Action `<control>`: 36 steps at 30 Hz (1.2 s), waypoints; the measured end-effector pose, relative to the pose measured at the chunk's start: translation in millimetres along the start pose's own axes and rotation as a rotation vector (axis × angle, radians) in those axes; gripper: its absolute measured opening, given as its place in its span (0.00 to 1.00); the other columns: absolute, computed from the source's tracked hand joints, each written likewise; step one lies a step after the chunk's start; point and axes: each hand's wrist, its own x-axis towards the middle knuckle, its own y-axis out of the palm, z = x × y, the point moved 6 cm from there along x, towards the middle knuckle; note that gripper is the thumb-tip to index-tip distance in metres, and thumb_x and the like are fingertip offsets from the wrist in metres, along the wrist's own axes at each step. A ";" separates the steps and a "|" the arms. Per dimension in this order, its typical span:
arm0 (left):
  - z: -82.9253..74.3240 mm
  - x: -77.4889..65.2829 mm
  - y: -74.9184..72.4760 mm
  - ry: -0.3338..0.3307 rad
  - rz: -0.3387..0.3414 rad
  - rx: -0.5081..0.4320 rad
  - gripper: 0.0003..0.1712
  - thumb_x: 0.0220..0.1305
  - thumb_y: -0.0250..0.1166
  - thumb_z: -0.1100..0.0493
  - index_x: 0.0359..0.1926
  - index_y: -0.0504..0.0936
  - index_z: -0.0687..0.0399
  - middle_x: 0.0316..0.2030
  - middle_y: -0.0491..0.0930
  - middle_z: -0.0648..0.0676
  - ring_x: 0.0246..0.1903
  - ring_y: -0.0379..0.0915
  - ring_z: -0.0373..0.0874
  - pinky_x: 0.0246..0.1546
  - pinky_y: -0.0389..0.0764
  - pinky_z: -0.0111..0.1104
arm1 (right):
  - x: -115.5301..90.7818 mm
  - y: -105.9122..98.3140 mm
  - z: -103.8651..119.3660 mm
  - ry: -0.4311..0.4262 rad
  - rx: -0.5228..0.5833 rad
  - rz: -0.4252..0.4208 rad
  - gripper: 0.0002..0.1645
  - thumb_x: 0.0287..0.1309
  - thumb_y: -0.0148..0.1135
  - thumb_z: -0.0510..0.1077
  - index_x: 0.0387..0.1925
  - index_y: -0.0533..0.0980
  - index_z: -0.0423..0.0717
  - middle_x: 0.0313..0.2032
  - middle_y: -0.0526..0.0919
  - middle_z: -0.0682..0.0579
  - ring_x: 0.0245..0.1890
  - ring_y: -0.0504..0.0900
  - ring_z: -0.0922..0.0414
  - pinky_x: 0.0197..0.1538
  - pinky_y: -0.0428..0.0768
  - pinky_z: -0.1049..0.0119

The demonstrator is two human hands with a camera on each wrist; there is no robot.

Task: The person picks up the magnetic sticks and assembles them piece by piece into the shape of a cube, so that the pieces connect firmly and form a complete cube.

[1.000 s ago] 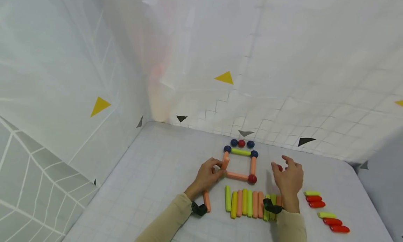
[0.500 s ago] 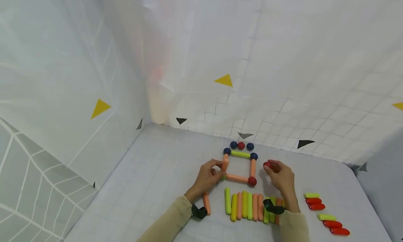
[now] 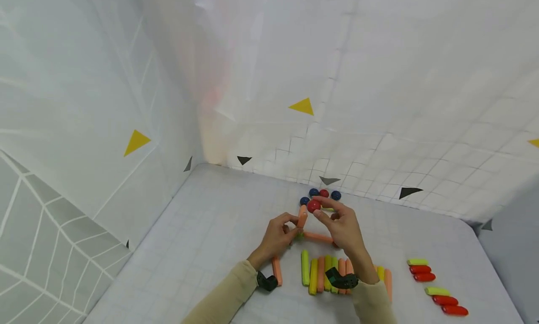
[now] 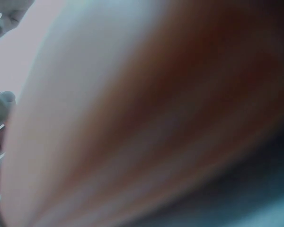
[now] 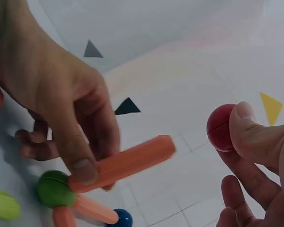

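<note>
Near the middle of the table my left hand (image 3: pixel 274 235) pinches an upright orange stick (image 5: pixel 128 162). Its lower end meets a green ball (image 5: pixel 55 189), which joins other orange sticks at a corner of a flat frame. My right hand (image 3: pixel 347 228) pinches a red ball (image 3: pixel 313 206) between thumb and fingers, close to the stick's free top end but apart from it in the right wrist view. The right hand covers the frame's right side in the head view. A blue ball (image 5: pixel 123 217) ends another orange stick. Blurred skin fills most of the left wrist view.
Behind the frame sit loose balls, including a red one (image 3: pixel 324 193). A row of green, yellow and orange sticks (image 3: pixel 313 277) lies in front. Short red pieces (image 3: pixel 455 310) and green ones (image 3: pixel 438 291) lie at the right. A single orange stick (image 3: pixel 276 270) lies by the left wrist.
My right hand has carried the red ball leftward from the frame's right side to near the top of the upright stick. The left hand keeps its hold in nearly the same place.
</note>
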 end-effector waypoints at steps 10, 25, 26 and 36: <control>0.3 -1.1 1.3 0.003 0.002 0.008 0.14 0.67 0.73 0.66 0.53 0.86 0.56 0.46 0.87 0.58 0.14 0.68 0.29 0.17 0.76 0.25 | -3.3 11.6 -8.6 -0.071 -0.106 0.020 0.22 0.68 0.72 0.46 0.62 0.84 0.56 0.59 0.88 0.51 0.58 0.80 0.55 0.45 0.76 0.67; -1.4 -0.2 1.4 -0.006 0.021 0.037 0.13 0.70 0.72 0.63 0.53 0.86 0.53 0.47 0.87 0.55 0.16 0.70 0.32 0.20 0.78 0.26 | 0.5 19.1 2.0 -0.173 -0.204 0.057 0.27 0.69 0.71 0.46 0.68 0.80 0.53 0.64 0.85 0.50 0.61 0.77 0.47 0.52 0.78 0.51; -1.2 -0.3 1.5 -0.012 0.023 0.036 0.13 0.70 0.72 0.63 0.54 0.86 0.52 0.47 0.87 0.55 0.16 0.70 0.32 0.20 0.78 0.26 | -0.3 18.4 0.3 -0.160 -0.201 0.055 0.29 0.69 0.71 0.48 0.70 0.78 0.55 0.64 0.85 0.50 0.62 0.78 0.48 0.53 0.79 0.50; -4.0 1.5 -1.6 -0.027 0.009 0.086 0.12 0.68 0.73 0.62 0.51 0.86 0.53 0.46 0.87 0.54 0.21 0.70 0.31 0.24 0.75 0.23 | -25.2 19.9 -34.5 0.162 -0.304 0.164 0.19 0.61 0.77 0.58 0.45 0.84 0.51 0.38 0.87 0.55 0.41 0.82 0.53 0.43 0.79 0.63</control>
